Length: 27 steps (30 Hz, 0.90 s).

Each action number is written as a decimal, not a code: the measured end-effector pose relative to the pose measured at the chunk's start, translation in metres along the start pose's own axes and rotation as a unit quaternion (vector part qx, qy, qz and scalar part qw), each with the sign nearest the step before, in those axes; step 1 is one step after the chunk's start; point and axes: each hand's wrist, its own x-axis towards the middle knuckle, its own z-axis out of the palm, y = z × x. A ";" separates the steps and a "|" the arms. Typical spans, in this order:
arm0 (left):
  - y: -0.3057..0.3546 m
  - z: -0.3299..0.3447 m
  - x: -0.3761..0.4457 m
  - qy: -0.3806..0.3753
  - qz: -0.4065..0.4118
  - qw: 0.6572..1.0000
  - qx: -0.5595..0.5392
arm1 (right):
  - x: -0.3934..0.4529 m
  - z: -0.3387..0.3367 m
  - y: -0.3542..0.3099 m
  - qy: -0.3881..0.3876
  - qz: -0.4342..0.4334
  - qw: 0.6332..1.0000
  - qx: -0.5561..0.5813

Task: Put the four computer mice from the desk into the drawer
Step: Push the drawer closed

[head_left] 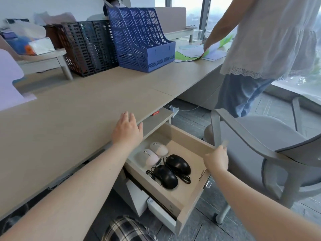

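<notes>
The wooden drawer (pixel 182 136) stands pulled out below the desk's front edge. Inside lie two pale pink mice (pixel 159 149) (pixel 149 156) side by side toward the back, and two black corded mice (pixel 178 164) (pixel 165 176) in front of them, cables coiled between. My left hand (pixel 127 131) rests flat on the desk edge (pixel 78 119) just above the drawer, fingers spread, holding nothing. My right hand (pixel 216 158) grips the drawer's front panel at its top edge.
Black (pixel 86 49) and blue (pixel 142 40) file racks stand at the back of the desk. A grey office chair (pixel 269 145) sits close to the drawer's right. Another person (pixel 260 49) stands at the far right handling papers (pixel 199 53). A white unit (pixel 156 211) sits under the drawer.
</notes>
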 end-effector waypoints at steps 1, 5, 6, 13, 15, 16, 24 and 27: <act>-0.006 0.001 0.004 -0.009 -0.015 1.000 -0.005 | -0.001 0.005 -0.003 0.005 -0.011 1.000 0.017; -0.026 0.001 0.016 -0.036 -0.046 0.998 -0.007 | -0.004 0.027 -0.016 0.001 0.014 0.998 0.054; -0.029 0.001 0.019 -0.042 -0.044 0.998 -0.002 | -0.006 0.032 -0.018 -0.004 0.022 0.998 0.052; -0.043 -0.005 0.041 -0.091 -0.026 0.996 0.004 | -0.014 0.078 -0.032 -0.041 -0.016 0.996 0.078; -0.045 -0.005 0.044 -0.094 -0.021 0.995 0.018 | -0.015 0.090 -0.041 -0.047 -0.019 0.994 0.094; -0.046 -0.006 0.045 -0.096 -0.019 0.995 0.020 | -0.016 0.095 -0.044 -0.049 -0.019 0.993 0.104; -0.052 -0.004 0.058 -0.098 0.004 0.995 0.019 | -0.027 0.134 -0.062 -0.081 -0.033 0.985 0.148; -0.053 -0.004 0.060 -0.095 0.006 0.995 0.015 | -0.034 0.149 -0.066 -0.104 -0.055 0.982 0.145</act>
